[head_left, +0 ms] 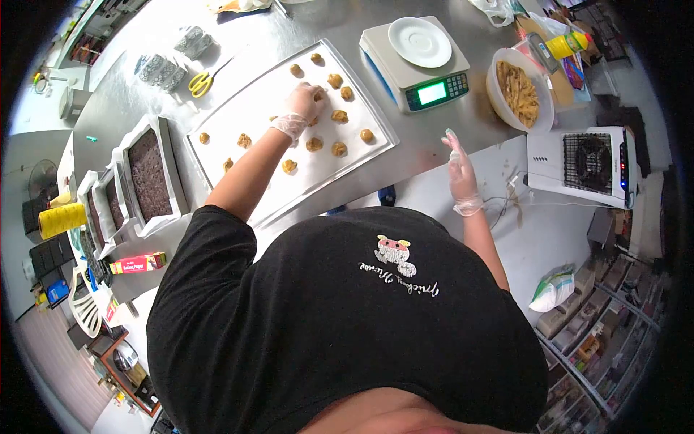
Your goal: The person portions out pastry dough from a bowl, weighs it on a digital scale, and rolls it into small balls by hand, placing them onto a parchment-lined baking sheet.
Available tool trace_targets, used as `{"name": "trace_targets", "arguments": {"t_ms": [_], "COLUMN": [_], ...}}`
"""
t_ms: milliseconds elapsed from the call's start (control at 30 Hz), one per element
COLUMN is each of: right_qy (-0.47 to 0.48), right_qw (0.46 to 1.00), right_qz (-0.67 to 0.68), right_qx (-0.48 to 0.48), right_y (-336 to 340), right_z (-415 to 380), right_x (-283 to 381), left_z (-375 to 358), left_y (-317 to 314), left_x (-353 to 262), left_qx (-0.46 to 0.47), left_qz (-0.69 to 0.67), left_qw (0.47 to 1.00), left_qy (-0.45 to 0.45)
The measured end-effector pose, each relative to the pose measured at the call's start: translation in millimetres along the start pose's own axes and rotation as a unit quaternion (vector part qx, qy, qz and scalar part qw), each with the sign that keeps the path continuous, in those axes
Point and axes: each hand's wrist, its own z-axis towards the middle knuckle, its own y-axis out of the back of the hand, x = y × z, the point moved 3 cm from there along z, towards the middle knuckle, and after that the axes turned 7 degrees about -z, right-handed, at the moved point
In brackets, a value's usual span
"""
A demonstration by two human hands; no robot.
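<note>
My left hand (303, 105), in a clear plastic glove, reaches over a paper-lined baking tray (289, 189). Its fingers are curled down close to the paper, and whatever they hold, if anything, is hidden. Several lumps of brown dough are spread over the sheet, among them a dough ball (314, 145) just below the hand and another dough ball (335, 81) to its right. Off the table's front edge hangs my right hand (461, 173), gloved too, fingers stretched out and holding nothing.
Right of the tray stands a digital scale (428, 85) bearing a white saucer (420, 42). A tub of dough (517, 92) sits beyond it. At left are yellow scissors (202, 84), a lined pan of dark cake (148, 173) and a baking paper box (137, 263).
</note>
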Motion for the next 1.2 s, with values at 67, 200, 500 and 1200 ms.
{"name": "trace_targets", "arguments": {"t_ms": [67, 200, 500, 1200], "right_qy": [-0.008, -0.015, 0.013, 0.226], "right_qw": [1.000, 0.999, 0.999, 0.972], "right_qz": [0.016, 0.018, 0.032, 0.027], "right_qx": [0.001, 0.021, 0.031, 0.058], "right_y": [-0.9, 1.6, 21.4, -37.0], "right_z": [1.2, 3.9, 16.1, 118.3], "right_x": [-2.3, -6.2, -19.9, 105.8], "left_z": [1.9, -0.9, -3.5, -74.0], "left_y": [-4.7, -6.0, -20.2, -1.8], "left_x": [2.0, -2.1, -13.1, -120.5], "left_qx": [-0.019, -0.052, -0.079, -0.004], "left_qz": [-0.030, -0.028, 0.051, -0.870], "left_qw": [0.999, 0.998, 0.994, 0.462], "left_qy": [0.026, -0.009, 0.048, 0.171]}}
